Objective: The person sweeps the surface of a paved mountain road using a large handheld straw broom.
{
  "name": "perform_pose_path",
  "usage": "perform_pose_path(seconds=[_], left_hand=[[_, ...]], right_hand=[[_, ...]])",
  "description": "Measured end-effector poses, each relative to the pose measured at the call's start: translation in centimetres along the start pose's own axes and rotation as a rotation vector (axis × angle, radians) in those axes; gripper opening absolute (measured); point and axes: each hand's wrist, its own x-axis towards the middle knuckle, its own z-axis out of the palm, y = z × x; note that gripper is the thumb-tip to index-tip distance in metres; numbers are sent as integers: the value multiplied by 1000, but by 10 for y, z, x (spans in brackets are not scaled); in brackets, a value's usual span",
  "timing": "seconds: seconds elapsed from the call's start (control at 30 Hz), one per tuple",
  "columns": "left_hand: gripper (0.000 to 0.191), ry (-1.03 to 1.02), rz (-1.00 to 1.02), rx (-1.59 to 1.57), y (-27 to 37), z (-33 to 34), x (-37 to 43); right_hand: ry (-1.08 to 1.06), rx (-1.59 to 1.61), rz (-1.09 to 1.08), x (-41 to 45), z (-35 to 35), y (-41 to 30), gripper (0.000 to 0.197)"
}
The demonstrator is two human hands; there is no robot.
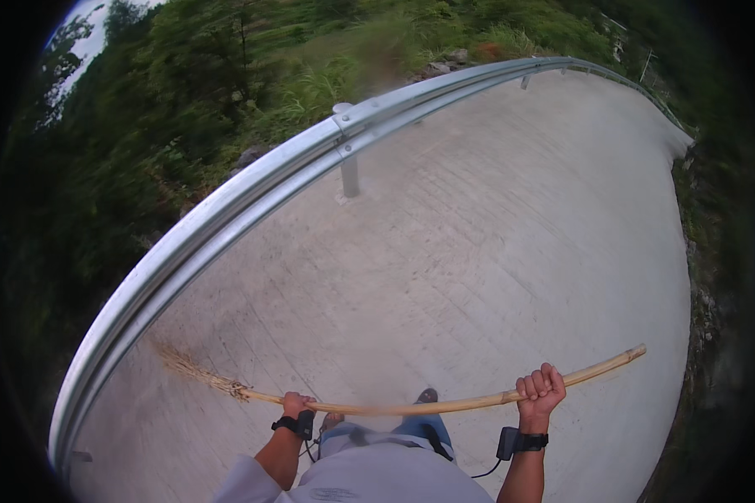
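Observation:
A broom with a bamboo handle (453,405) lies crosswise in front of my body, held in both hands. Near the brush end, my left hand (297,403) is closed around the handle. My right hand (541,390) grips it farther up, and the pole's bare end sticks out beyond the fist to the right. The twig bristles (201,374) point left, close to the guardrail; their tips are blurred, and I cannot tell whether they touch the pavement.
A metal guardrail (258,182) on posts (350,176) curves along the left side of the concrete road (478,251). Green bushes (195,82) grow behind it. At the right, the pavement ends at a rough edge (692,264) beside dark vegetation. Cables hang from both wrist devices.

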Motion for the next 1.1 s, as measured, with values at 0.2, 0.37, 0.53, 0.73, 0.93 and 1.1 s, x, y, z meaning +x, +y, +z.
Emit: perform_pose_path(seconds=[0.2,0.37,0.53,0.73,0.93,1.1], left_hand=[[20,21,33,138,-23,-98,38],[16,121,87,493,-53,-112,18],[15,261,-48,-172,-84,-73,5],[14,239,-209,-179,-90,21,27],[20,47,-72,232,-77,167,99],[18,-121,-7,216,-41,294,113]], right_hand=[[-137,16,356,105,16,5,31],[-239,-17,534,160,56,31,32],[-281,-163,562,192,93,47,33],[-254,-184,420,232,116,21,33],[13,-185,90,218,128,-36,32],[-14,-123,-125,174,118,-21,30]])
